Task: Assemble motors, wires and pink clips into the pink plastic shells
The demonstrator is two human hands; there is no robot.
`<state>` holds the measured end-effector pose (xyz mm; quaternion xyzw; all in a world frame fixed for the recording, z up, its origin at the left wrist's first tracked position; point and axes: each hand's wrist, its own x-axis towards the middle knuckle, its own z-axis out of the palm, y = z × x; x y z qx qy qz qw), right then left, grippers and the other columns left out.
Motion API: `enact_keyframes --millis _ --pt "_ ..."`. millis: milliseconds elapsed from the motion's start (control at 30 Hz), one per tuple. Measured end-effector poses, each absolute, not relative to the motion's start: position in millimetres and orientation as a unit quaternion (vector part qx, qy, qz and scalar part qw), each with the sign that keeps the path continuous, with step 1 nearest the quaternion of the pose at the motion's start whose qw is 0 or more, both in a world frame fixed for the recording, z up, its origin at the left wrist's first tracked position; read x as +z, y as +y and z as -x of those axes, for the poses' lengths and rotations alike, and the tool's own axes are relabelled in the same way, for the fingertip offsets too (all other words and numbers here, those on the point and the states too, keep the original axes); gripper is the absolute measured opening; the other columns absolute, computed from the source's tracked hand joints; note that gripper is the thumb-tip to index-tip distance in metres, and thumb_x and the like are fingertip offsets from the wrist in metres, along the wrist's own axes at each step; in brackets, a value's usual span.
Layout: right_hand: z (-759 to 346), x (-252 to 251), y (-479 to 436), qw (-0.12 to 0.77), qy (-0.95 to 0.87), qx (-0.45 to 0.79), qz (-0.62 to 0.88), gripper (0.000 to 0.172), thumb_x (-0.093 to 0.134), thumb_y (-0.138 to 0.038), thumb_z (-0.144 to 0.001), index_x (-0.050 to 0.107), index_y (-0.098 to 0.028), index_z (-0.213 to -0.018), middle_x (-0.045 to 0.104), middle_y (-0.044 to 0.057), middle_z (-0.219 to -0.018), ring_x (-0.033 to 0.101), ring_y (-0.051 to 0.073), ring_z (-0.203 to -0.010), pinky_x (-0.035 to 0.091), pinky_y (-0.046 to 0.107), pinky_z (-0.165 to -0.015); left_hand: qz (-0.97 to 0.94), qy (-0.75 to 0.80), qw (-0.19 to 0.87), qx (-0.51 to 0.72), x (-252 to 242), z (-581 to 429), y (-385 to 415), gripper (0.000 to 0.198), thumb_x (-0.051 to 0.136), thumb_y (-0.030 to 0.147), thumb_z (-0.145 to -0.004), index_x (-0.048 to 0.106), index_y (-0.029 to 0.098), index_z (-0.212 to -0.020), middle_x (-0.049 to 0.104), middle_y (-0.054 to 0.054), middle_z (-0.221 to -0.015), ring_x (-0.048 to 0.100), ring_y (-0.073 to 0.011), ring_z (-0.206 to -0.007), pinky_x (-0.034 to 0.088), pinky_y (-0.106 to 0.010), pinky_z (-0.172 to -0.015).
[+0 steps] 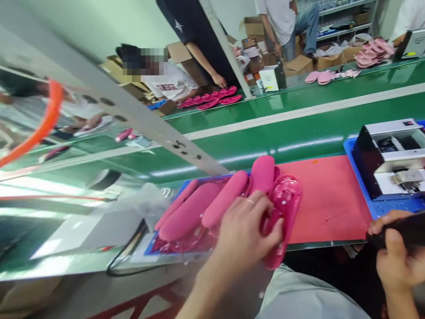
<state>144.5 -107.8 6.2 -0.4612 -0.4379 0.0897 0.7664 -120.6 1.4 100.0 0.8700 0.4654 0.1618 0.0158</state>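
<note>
My left hand [244,226] grips a glossy magenta oblong plastic shell [286,199], its hollow side with inner fittings facing up. The shell is tilted over the right end of a blue tray [151,248]. In that tray lie several matte pink oblong pieces [191,212], with glossy magenta shells under and beside them. At the right edge my right hand [398,257] is closed around a dark, thick-bodied object [407,230]. The frame cuts that object off, so its kind does not show.
A salmon-coloured mat [327,199] covers the bench. Right of it, a black-and-white machine [392,155] stands in another blue tray [357,177]. A metal post [149,119] slants across the left. Behind the green conveyor [299,128], co-workers handle more pink parts.
</note>
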Motion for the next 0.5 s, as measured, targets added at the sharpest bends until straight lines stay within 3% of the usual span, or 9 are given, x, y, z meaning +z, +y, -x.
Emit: enact_keyframes --millis 100,200,300,433,500 --pt "-145.4 4.2 -103.4 0.756 -0.480 0.089 0.436 0.060 0.061 -0.006 -0.110 0.037 -0.029 -0.160 0.058 0.004 -0.100 0.059 0.014 -0.076 0.054 0.025 -0.071 -0.863 0.485 0.031 0.137 77.0 62.0 18.1 0.023 0.063 0.031 -0.096 0.059 0.022 -0.074 0.066 -0.002 -0.079 0.064 -0.0185 -0.073 0.053 -0.036 -0.078" --pt "-148.0 3.5 -106.0 0.765 -0.484 0.083 0.417 0.056 0.061 -0.003 -0.109 0.037 -0.024 -0.155 0.058 0.004 -0.098 0.059 0.013 -0.078 0.053 0.023 -0.071 -0.856 0.506 0.049 0.094 56.5 24.8 52.1 0.012 0.065 0.027 -0.103 0.069 0.018 -0.096 0.072 -0.003 -0.095 0.070 -0.0187 -0.089 0.059 -0.035 -0.085" --pt "-150.7 2.2 -109.9 0.782 -0.465 0.070 0.409 0.056 0.060 -0.001 -0.109 0.037 -0.023 -0.155 0.058 0.005 -0.100 0.060 0.013 -0.079 0.052 0.023 -0.072 -0.859 0.505 0.077 0.036 44.2 10.3 77.5 0.026 0.071 0.038 -0.105 0.070 0.015 -0.118 0.073 -0.006 -0.112 0.073 -0.0194 -0.095 0.064 -0.039 -0.086" --pt "-151.6 1.6 -110.5 0.782 -0.458 0.082 0.414 0.053 0.062 -0.003 -0.108 0.041 -0.024 -0.152 0.058 0.005 -0.103 0.061 0.013 -0.082 0.054 0.025 -0.076 -0.868 0.488 0.095 0.008 40.0 7.8 80.3 0.029 0.070 0.038 -0.106 0.069 0.016 -0.125 0.073 -0.008 -0.120 0.073 -0.0206 -0.100 0.065 -0.040 -0.088" --pt "-150.4 1.4 -109.8 0.781 -0.452 0.072 0.424 0.047 0.064 -0.005 -0.108 0.046 -0.023 -0.146 0.058 0.004 -0.100 0.061 0.013 -0.082 0.054 0.023 -0.076 -0.872 0.482 0.086 0.012 39.3 7.4 75.7 0.032 0.071 0.038 -0.105 0.068 0.017 -0.129 0.071 -0.010 -0.129 0.072 -0.0240 -0.111 0.064 -0.045 -0.096"
